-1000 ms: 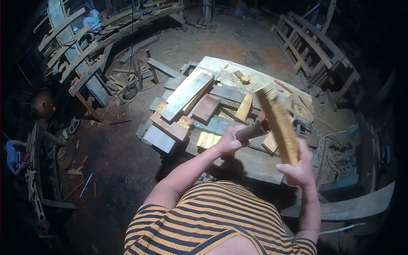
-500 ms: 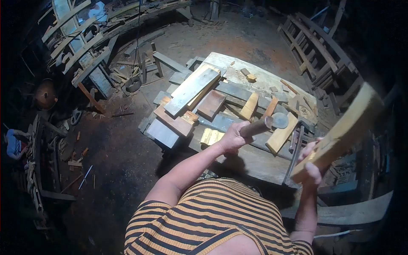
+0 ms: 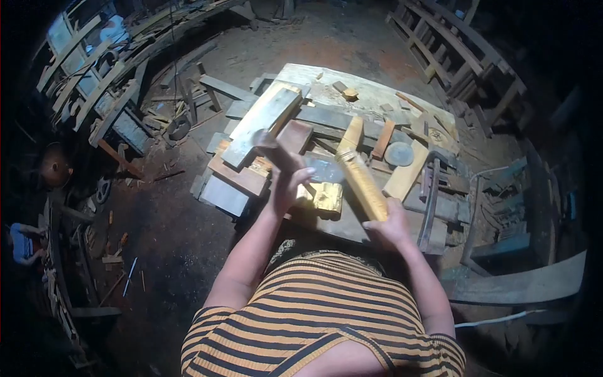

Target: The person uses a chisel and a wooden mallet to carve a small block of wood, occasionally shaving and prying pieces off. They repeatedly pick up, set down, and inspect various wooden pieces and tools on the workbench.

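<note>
My left hand (image 3: 287, 186) is closed round a dark brown, club-like wooden piece (image 3: 277, 152), its thumb pointing right. The piece tilts up and to the left above the bench. In my right hand (image 3: 391, 224) is a yellow wooden block (image 3: 364, 186), gripped by its near end and slanting away to the upper left. One face of it looks ridged. Between and below my hands, a pale yellow notched block (image 3: 327, 197) lies on the workbench (image 3: 352, 229).
Grey boards (image 3: 260, 129), a round grey disc (image 3: 399, 154) and a curved dark clamp-like bar (image 3: 429, 198) lie on the bench. Timber racks stand at the upper left and upper right. A person in blue (image 3: 25, 244) is at the far left.
The yellow block in my right hand has swung left and down over the bench. My left hand has moved left, its dark wooden piece now pointing up-left. The view has shifted slightly.
</note>
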